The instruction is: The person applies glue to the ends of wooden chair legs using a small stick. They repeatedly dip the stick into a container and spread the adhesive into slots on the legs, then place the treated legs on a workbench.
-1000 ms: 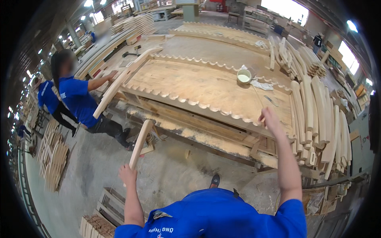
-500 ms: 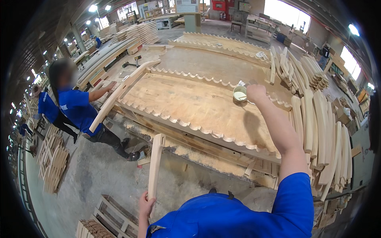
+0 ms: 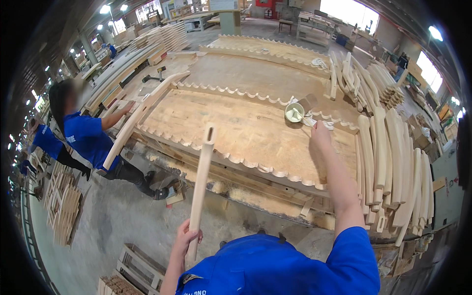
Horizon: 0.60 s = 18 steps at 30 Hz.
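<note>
1. In a workshop, a scalloped-edged wooden table [image 3: 231, 118] lies ahead.
2. White lettering, partly cut off, marks the blue shirt [image 3: 275, 268].
3. Left hand [image 3: 187, 238]: low, near the body, fingers wrapped around a wooden bar [image 3: 201, 182].
4. Right hand [image 3: 321, 137]: arm outstretched, fingers gripping a stick [image 3: 308, 121] dipping into a cup [image 3: 287, 117].
5. The bar's long axis runs forward, leaning slightly right; its slotted end points away, overlapping the table in view.

Curved wooden pieces [image 3: 396, 162] piled beside a sawdusty workbench [image 3: 236, 191] show a woodworking workshop.
</note>
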Each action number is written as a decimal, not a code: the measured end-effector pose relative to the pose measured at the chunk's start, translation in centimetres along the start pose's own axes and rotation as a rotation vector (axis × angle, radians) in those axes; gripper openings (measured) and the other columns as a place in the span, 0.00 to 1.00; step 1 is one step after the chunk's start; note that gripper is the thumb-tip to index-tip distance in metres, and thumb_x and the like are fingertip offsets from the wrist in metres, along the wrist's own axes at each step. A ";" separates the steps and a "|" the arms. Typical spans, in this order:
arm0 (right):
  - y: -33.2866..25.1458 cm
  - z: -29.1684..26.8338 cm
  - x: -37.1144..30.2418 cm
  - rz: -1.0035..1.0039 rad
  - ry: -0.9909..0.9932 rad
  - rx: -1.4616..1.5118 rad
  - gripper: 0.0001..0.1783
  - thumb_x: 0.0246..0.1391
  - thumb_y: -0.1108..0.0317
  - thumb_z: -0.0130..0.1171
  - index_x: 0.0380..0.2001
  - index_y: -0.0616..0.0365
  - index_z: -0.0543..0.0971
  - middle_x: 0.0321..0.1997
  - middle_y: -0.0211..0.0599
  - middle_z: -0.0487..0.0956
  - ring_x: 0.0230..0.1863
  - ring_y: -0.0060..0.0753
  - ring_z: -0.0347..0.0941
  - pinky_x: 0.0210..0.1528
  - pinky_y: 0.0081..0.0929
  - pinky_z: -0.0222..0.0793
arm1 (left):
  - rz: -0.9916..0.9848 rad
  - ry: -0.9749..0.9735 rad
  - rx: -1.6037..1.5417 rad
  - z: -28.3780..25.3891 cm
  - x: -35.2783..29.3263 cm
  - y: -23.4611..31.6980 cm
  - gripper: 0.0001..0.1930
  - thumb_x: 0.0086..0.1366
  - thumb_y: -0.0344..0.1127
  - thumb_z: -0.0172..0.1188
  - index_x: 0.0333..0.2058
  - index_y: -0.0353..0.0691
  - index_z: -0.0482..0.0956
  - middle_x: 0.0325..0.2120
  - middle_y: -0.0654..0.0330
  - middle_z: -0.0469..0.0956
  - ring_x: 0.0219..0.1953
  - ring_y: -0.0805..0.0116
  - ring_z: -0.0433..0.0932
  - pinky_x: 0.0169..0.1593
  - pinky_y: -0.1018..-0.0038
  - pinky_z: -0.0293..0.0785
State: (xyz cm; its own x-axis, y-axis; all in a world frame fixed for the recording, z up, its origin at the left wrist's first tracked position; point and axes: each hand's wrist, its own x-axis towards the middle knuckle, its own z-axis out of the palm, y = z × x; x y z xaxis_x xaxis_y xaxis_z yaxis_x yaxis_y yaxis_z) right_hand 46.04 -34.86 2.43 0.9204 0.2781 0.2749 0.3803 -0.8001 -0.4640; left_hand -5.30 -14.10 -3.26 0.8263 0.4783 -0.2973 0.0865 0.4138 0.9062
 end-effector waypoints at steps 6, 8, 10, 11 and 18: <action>1.6 1.1 -0.4 -0.015 0.080 0.163 0.09 0.49 0.65 0.52 0.27 0.62 0.72 0.27 0.50 0.75 0.34 0.51 0.72 0.37 0.40 0.66 | -0.114 -0.288 -0.057 2.7 5.4 2.5 0.26 0.50 0.42 0.59 0.46 0.34 0.65 0.19 0.57 0.69 0.20 0.70 0.70 0.22 0.77 0.66; 1.9 0.7 -0.6 -0.019 0.136 0.140 0.08 0.47 0.67 0.53 0.26 0.61 0.71 0.24 0.47 0.74 0.32 0.49 0.72 0.35 0.38 0.66 | -0.143 -0.322 -0.030 3.1 6.5 2.5 0.25 0.51 0.42 0.59 0.45 0.35 0.65 0.18 0.56 0.69 0.19 0.69 0.69 0.22 0.77 0.66; -0.1 1.5 -1.5 0.007 0.122 0.181 0.07 0.46 0.69 0.54 0.26 0.61 0.71 0.25 0.46 0.74 0.31 0.49 0.71 0.35 0.38 0.66 | -0.186 -0.294 0.005 2.8 6.7 2.5 0.23 0.53 0.41 0.57 0.45 0.35 0.65 0.19 0.56 0.69 0.20 0.69 0.69 0.22 0.77 0.66; -0.8 1.5 -1.6 0.014 0.132 0.150 0.07 0.46 0.69 0.54 0.26 0.61 0.71 0.24 0.46 0.74 0.31 0.49 0.71 0.35 0.38 0.66 | -0.206 -0.290 0.017 2.5 6.8 2.6 0.22 0.54 0.41 0.56 0.45 0.36 0.65 0.19 0.57 0.69 0.20 0.70 0.69 0.23 0.77 0.66; 1.8 0.2 -1.1 -0.066 0.112 0.151 0.08 0.49 0.66 0.53 0.30 0.59 0.73 0.25 0.41 0.75 0.26 0.39 0.71 0.29 0.36 0.65 | -0.307 -0.283 0.166 3.4 6.9 3.1 0.26 0.58 0.39 0.55 0.53 0.40 0.58 0.25 0.59 0.69 0.19 0.73 0.69 0.23 0.77 0.68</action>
State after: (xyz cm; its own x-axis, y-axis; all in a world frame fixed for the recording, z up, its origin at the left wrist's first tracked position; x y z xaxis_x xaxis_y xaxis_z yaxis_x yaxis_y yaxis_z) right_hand 45.73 -36.47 1.14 0.8803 0.2599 0.3970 0.4568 -0.6906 -0.5608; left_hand 2.55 -12.16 -1.51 0.8661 0.1129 -0.4870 0.4204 0.3625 0.8318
